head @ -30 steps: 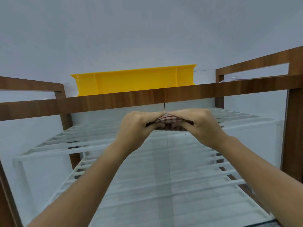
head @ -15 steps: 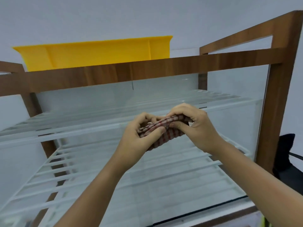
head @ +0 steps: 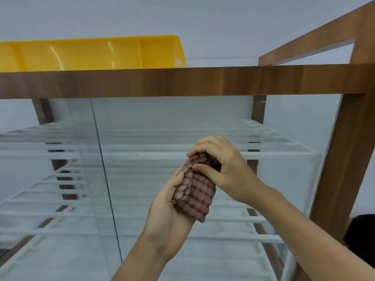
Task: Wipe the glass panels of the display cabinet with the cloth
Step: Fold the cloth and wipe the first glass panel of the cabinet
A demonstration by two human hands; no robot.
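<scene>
A folded red-and-white checked cloth (head: 195, 196) sits between both hands in front of the display cabinet's front glass panel (head: 152, 179). My left hand (head: 165, 213) cups the cloth from below and the left, fingers curled round its folded edge. My right hand (head: 220, 167) grips its upper end from above, thumb pressed on the fabric. The cabinet has a wooden frame (head: 182, 82) and white slatted shelves (head: 60, 151) behind the glass. A vertical seam (head: 103, 169) splits the front glass into two panes.
A yellow plastic bin (head: 91, 52) rests on the cabinet top at the back left. The wooden right post (head: 343, 169) stands close beside my right forearm. A dark object (head: 361, 234) lies low at the far right. A pale wall is behind.
Both hands with the cloth have dropped lower and shifted right; the cloth has turned from flat between the hands to upright. The view has swung left to right across the cabinet.
</scene>
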